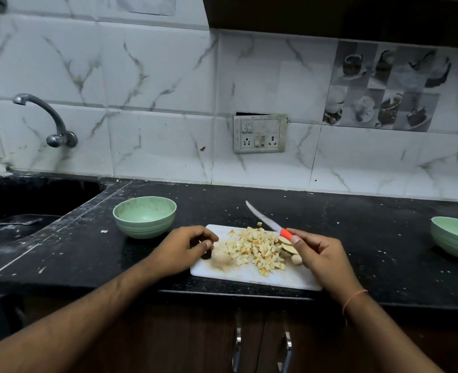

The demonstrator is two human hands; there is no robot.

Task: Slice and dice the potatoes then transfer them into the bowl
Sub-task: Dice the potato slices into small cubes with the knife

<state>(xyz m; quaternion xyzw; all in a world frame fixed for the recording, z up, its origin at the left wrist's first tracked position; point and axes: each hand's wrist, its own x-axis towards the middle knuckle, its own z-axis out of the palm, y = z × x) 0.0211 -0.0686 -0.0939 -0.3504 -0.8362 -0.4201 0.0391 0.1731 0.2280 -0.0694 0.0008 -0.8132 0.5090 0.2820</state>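
Nearest the head camera, two bare forearms reach over the counter edge toward the white cutting board (249, 274), which serves as the landmark. On the board's left end the left hand (181, 247) rests with fingers curled inward, apparently holding nothing, though its fingertips are partly hidden. At the board's right end the right hand (320, 254) grips the orange handle of a knife (267, 219), blade raised and pointing away beyond the board's far edge. Across the board's middle lies a heap of diced potato (254, 249), with a few uncut slices (287, 246) at the heap's right, just beside the right hand. Behind the board's left corner stands an empty green bowl (144, 216); a second green bowl (455, 236) sits well to the board's right. Dicing looks nearly finished. Sweeping the loose heap toward the bowl could scatter cubes onto the black counter (357, 232), since a gap separates board and bowl.
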